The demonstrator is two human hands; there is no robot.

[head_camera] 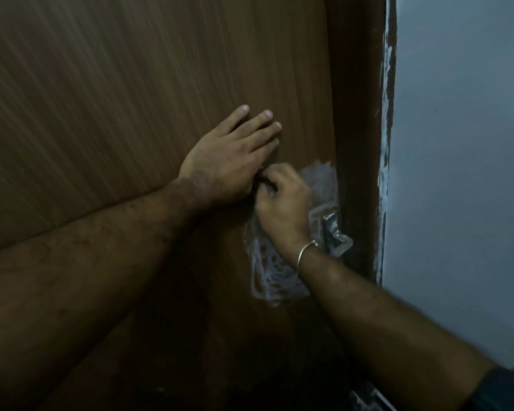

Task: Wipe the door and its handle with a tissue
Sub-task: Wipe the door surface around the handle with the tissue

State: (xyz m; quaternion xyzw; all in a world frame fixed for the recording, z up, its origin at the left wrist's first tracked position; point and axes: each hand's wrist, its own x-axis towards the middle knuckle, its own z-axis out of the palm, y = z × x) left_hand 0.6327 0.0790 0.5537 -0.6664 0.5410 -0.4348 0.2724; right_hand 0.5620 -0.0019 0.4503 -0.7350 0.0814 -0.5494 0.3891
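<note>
The brown wood-grain door (pixel 131 84) fills the left and middle of the head view. My left hand (pixel 232 161) lies flat on it with straight fingers, just left of the lock area. My right hand (pixel 282 203), with a metal bangle on the wrist, has its fingers curled and touches the left thumb. A pale whitish sheet, apparently the tissue (pixel 319 176), sticks out from under it against the door. Below the hand, the metal door handle (pixel 337 235) and its plate sit under crinkled clear plastic film (pixel 272 274). What the fingertips pinch is hidden.
A dark brown door frame (pixel 359 129) runs down the right side of the door. Beyond it is a pale blue-grey wall (pixel 463 173) with chipped paint along its edge. The lower part of the door is in deep shadow.
</note>
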